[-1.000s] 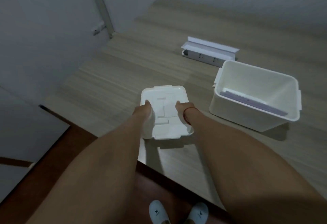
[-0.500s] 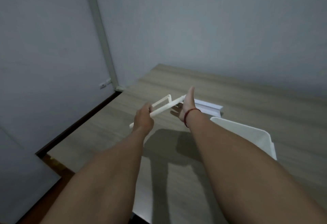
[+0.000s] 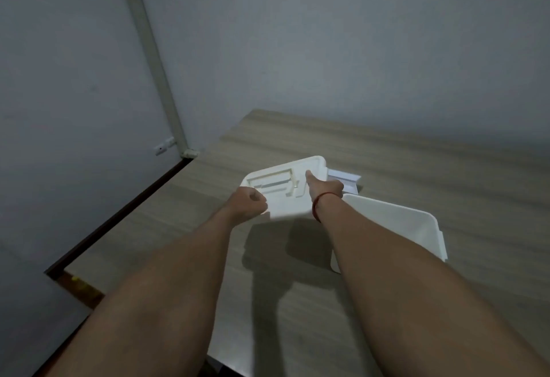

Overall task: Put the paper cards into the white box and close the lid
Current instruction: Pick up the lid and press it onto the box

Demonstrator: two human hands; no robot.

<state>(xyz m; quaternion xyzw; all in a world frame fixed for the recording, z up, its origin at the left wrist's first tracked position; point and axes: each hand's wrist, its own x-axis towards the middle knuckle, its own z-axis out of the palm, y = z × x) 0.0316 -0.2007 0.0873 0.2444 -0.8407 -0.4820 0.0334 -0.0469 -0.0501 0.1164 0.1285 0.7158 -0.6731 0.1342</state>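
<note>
Both hands hold the white plastic lid (image 3: 285, 189) in the air above the wooden table (image 3: 416, 168), tilted so one moulded face shows. My left hand (image 3: 250, 202) grips its near left edge. My right hand (image 3: 323, 190), with a red band at the wrist, holds its right edge, thumb lying on the lid. The open white box (image 3: 401, 222) stands on the table just right of the lid, partly behind my right forearm. Its inside is hidden from this angle, so no paper cards are visible.
A white power strip (image 3: 345, 178) lies on the table behind the lid, mostly covered by it. The table's left edge runs beside a grey wall with a vertical cable duct (image 3: 151, 58). Dark floor (image 3: 83, 287) shows at the lower left.
The lid has been lifted off the table and turned until its moulded face shows. The camera has tilted upward, so the box's inside and the cards have dropped out of sight.
</note>
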